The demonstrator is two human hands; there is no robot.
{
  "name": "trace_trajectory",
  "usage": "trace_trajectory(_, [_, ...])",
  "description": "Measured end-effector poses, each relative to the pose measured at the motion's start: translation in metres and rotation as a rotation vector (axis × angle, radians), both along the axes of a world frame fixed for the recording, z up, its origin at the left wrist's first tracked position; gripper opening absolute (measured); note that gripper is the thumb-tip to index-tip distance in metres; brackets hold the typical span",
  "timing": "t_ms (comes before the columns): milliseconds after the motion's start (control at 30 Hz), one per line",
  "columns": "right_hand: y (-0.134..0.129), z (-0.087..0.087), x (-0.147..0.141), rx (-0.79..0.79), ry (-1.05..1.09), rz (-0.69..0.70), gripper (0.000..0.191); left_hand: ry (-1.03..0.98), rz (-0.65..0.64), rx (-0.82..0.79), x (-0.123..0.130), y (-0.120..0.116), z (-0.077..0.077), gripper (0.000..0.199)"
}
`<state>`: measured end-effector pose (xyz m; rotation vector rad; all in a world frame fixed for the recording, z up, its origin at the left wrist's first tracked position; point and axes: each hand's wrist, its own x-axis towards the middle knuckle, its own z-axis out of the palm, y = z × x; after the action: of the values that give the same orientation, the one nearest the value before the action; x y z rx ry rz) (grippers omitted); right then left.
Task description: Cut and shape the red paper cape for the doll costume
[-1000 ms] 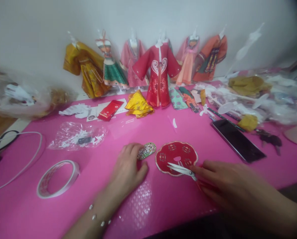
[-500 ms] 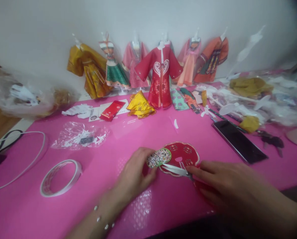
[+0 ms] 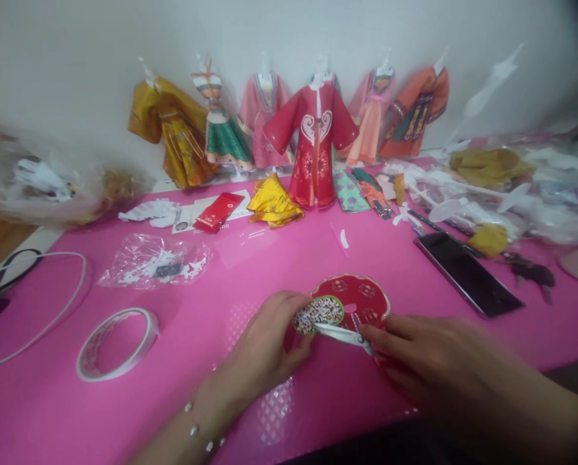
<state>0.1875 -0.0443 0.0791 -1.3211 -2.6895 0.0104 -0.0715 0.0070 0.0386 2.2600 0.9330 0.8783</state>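
Pinching the speckled oval piece (image 3: 319, 312) by its left end, a suitable hold, at the left side of the red scalloped patch (image 3: 351, 285), my left hand (image 3: 275, 329) should find it light and stiff, though blur obscures thickness, while my right hand (image 3: 429, 355) holds scissors (image 3: 341, 333).

The left hand (image 3: 275, 336) now holds the speckled oval (image 3: 320, 312) over the scalloped red piece (image 3: 366, 294) instead of beside it, and the scissors (image 3: 341, 334), blades nearer together, reach the oval's rim.

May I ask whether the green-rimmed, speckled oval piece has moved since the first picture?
Yes: the oval piece moved rightward, now overlapping the red scalloped fabric in view.
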Motion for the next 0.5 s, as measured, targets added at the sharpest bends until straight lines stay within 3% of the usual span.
trace_trajectory(500, [0.0013, 0.0015, -0.0028, 0.027, -0.024, 0.01, 0.039, 0.007, -0.019, 0.014, 0.0005, -0.0008, 0.0001, 0.046])
